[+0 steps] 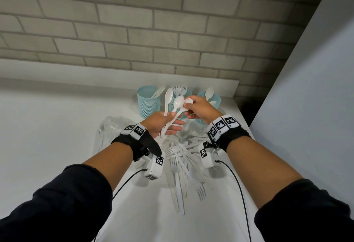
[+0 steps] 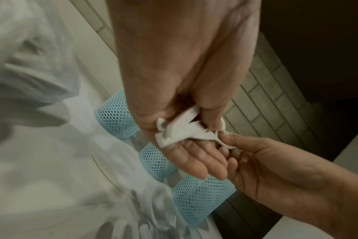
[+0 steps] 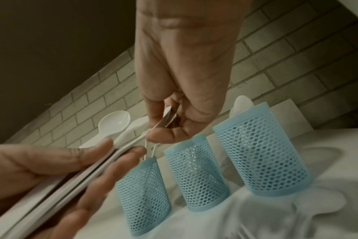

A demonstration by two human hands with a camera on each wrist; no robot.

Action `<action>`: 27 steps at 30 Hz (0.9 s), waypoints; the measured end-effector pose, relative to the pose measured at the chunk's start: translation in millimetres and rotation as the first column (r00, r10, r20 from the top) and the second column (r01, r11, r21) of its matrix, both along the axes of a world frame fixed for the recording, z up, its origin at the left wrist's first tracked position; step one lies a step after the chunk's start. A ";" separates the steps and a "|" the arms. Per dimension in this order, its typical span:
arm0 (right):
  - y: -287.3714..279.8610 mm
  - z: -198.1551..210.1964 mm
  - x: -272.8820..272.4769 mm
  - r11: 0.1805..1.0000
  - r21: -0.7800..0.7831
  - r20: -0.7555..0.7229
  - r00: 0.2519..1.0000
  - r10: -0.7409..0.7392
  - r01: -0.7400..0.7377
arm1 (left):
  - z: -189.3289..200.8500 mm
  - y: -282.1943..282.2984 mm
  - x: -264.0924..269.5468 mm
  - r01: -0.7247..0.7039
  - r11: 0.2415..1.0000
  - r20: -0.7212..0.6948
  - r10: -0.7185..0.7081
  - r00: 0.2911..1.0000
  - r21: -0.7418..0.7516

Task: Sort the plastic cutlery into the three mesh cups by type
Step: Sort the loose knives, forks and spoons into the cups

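My left hand (image 1: pixel 171 122) grips three white plastic spoons (image 1: pixel 179 102) by their handles, bowls pointing up and away, above the white table. My right hand (image 1: pixel 188 108) reaches in from the right and pinches the rightmost spoon (image 1: pixel 189 100) at its bowl. The right wrist view shows that bowl's edge (image 3: pixel 167 115) between thumb and fingers, with the other two bowls (image 3: pixel 115 124) to the left. Behind the hands stand three blue mesh cups. The left cup (image 1: pixel 149 101) holds knives, the middle cup (image 1: pixel 185 92) forks, and the right cup (image 1: pixel 216 101) spoons.
A loose pile of white forks and knives (image 1: pixel 182 165) lies on the table (image 1: pixel 47 127) under my wrists. A crumpled clear plastic bag (image 1: pixel 111 127) sits to its left. A brick wall rises behind the cups, and a pale panel (image 1: pixel 306 88) bounds the right side.
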State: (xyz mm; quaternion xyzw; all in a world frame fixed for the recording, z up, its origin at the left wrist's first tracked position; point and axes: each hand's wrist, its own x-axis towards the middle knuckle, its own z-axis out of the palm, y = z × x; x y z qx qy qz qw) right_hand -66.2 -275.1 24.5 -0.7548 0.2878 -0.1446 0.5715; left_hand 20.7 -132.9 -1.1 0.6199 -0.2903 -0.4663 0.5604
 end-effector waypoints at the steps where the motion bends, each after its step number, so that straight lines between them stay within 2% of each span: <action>1: 1.2 0.9 0.0 0.999 0.031 0.012 1.000 -0.005 0.005 | 0.3 -0.1 -0.8 -0.006 1.000 -0.012 0.006 1.000 -0.001; 7: 9.5 6.6 2.6 0.986 0.156 0.033 0.997 -0.066 0.060 | 1.8 -3.3 -7.3 -0.037 0.999 -0.062 0.038 0.997 0.029; 10: 12.4 5.4 6.1 0.994 0.088 -0.016 0.998 -0.064 0.066 | 1.7 -8.0 -11.9 -0.067 0.997 -0.101 0.070 0.992 0.036; 12: 14.9 3.9 8.2 0.997 0.049 -0.038 0.998 -0.057 0.059 | 0.6 -11.1 -14.9 -0.061 0.997 -0.033 0.063 0.997 0.046; 15: 20.0 2.5 11.4 0.997 0.076 -0.022 1.000 -0.013 0.014 | -2.1 -14.1 -20.1 -0.007 0.997 0.218 -0.011 0.976 0.083; 17: 20.2 0.8 15.3 0.999 0.030 -0.030 0.999 -0.015 0.016 | -4.8 -16.6 -22.6 0.010 0.996 0.319 -0.037 0.947 0.085; 19: 18.7 0.7 18.5 0.999 0.016 -0.030 0.998 -0.046 0.046 | -5.6 -18.4 -23.9 0.015 0.997 0.353 -0.042 0.935 0.078; 23: 7.1 3.3 19.9 0.971 0.182 0.003 0.987 -0.161 0.157 | -5.2 -18.4 -23.5 0.013 0.995 0.339 -0.045 0.940 0.096; 25: -3.9 9.2 18.4 0.938 0.259 0.056 0.966 -0.252 0.229 | -5.3 -18.0 -21.7 0.007 0.994 0.303 -0.040 0.952 0.109; 27: -17.6 20.5 14.6 0.916 0.270 0.157 0.925 -0.346 0.296 | -4.9 -16.2 -18.4 0.000 0.995 0.284 -0.028 0.958 0.097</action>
